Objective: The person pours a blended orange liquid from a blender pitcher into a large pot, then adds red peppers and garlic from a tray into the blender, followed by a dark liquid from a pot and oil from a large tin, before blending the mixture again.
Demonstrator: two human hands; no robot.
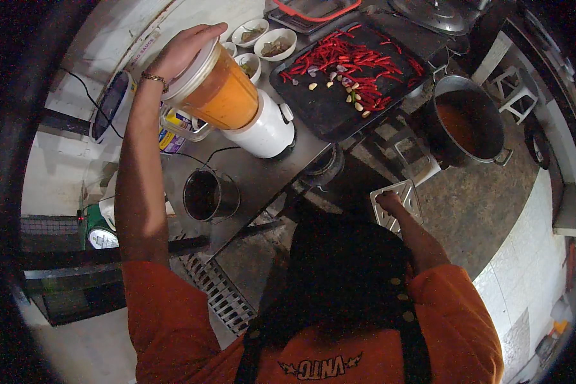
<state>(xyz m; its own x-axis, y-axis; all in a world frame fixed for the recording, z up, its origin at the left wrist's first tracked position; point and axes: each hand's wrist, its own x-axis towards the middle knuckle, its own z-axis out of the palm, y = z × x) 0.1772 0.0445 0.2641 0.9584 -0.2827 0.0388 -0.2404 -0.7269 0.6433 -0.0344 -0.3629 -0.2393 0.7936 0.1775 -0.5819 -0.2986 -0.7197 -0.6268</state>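
Blending looks to be in hand: the left hand [184, 52] lies flat over the lid of the orange-filled blender [265, 131], upper left of centre. The right [388, 202], well apart, curls over a stool [406, 192]; gripping, I can't tell. Next calls for steady pressure; chilli tray [329, 118] crowds right, counter [259, 179] edge near.

The blender [265, 131] stands on the table [310, 153], near its edge. Its white base is rounded, with a small white part jutting from one side. The clear jar [224, 96] sits on the base, its contents bright orange low down and darker toward the top; a whitish lid [189, 72] covers its mouth. In this view base and jar lean toward the upper left. The stool [408, 193], pale with a slotted seat, is lower than the table, partly hidden.
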